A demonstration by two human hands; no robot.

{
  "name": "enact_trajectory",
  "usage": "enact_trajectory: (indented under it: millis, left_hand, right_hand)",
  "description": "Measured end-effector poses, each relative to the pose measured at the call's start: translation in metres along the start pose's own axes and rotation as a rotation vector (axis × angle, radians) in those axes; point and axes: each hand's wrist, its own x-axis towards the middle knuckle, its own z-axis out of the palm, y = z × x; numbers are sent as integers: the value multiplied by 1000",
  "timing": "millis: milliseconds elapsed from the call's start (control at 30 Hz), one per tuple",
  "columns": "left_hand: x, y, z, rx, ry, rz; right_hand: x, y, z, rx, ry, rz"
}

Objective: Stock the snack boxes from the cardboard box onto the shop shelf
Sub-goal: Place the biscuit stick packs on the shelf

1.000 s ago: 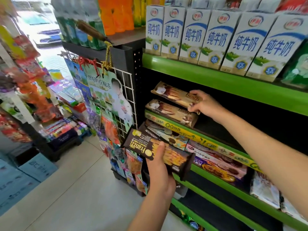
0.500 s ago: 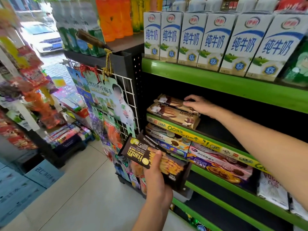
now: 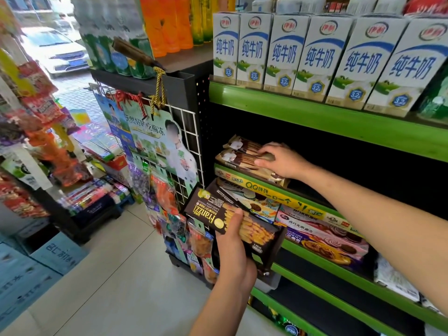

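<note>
Right hand: I am resting my right hand (image 3: 278, 160) on the stack of brown snack boxes (image 3: 238, 157) at the left end of the middle shelf (image 3: 286, 198), fingers curled over the top box and thumb along its front edge, pressing it down into place.

Left hand: I am holding a dark snack box (image 3: 226, 220) in my left hand (image 3: 236, 253), thumb lying across its printed face and fingers hidden underneath, so I am gripping it from below at its near end.

Where the dark box is: I am keeping it in the air in front of the shelves, tilted, just below the yellow price strip and well short of any shelf surface.

Done so far: I am judging that two brown boxes are shelved, one lying on the other, with my right hand on the upper one.

Left to do: I am reckoning the dark box in my left hand is not yet shelved. Most of the middle shelf to the right of the stack is looking dark and bare.

Cardboard box: I am not seeing the supply box for certain here, so I cannot tell how many boxes remain.

Above: milk cartons (image 3: 312, 57) are standing in a row on the top shelf.
</note>
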Motion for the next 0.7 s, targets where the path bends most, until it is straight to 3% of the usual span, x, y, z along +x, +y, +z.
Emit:
enact_trajectory:
  millis: [267, 467, 633, 700]
  left_hand:
    - [-2, 4, -6, 5, -17, -60]
    - [-5, 3, -5, 16, -46, -59]
    - [-2, -2, -2, 18, -94, -61]
    - [-1, -3, 0, 16, -138, -46]
  right_hand:
    - [-4, 3, 2, -271, 119, 41]
    - [-16, -6, -4, -108, 57, 73]
    - [-73, -46, -14, 64, 243, -57]
    - [-106, -61, -12, 212, 176, -16]
